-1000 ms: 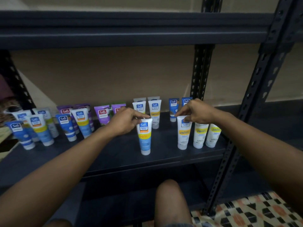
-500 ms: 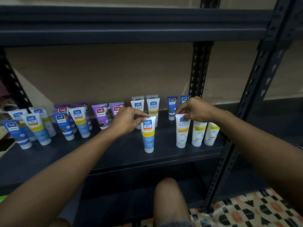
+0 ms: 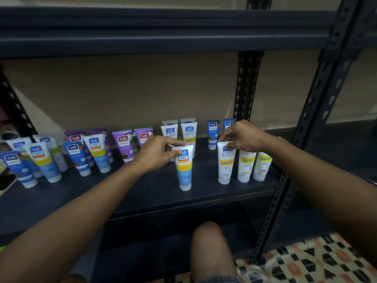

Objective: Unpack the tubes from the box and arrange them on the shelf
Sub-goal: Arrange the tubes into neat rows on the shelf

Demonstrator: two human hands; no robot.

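A blue, yellow and white tube (image 3: 184, 170) stands cap-down near the front of the dark shelf (image 3: 142, 193). My left hand (image 3: 157, 154) pinches its flat top end. My right hand (image 3: 242, 136) pinches the top of a white tube (image 3: 225, 166) with a yellow band, which stands beside two more white tubes (image 3: 245, 166) (image 3: 262, 166). Behind stand several more tubes, blue and white ones (image 3: 188, 135) (image 3: 212, 133) in the middle. The box is not in view.
Purple tubes (image 3: 124, 146) and blue tubes (image 3: 76, 158) crowd the shelf's left half. The upper shelf board (image 3: 163, 37) hangs overhead. A perforated upright (image 3: 314, 123) stands at the right front, another upright (image 3: 245, 88) at the back. My knee (image 3: 210, 248) is below, over a patterned floor (image 3: 306, 262).
My left hand has slid the blue tube a little to the right, nearer the white tubes. My right hand stays on the top of the white tube.
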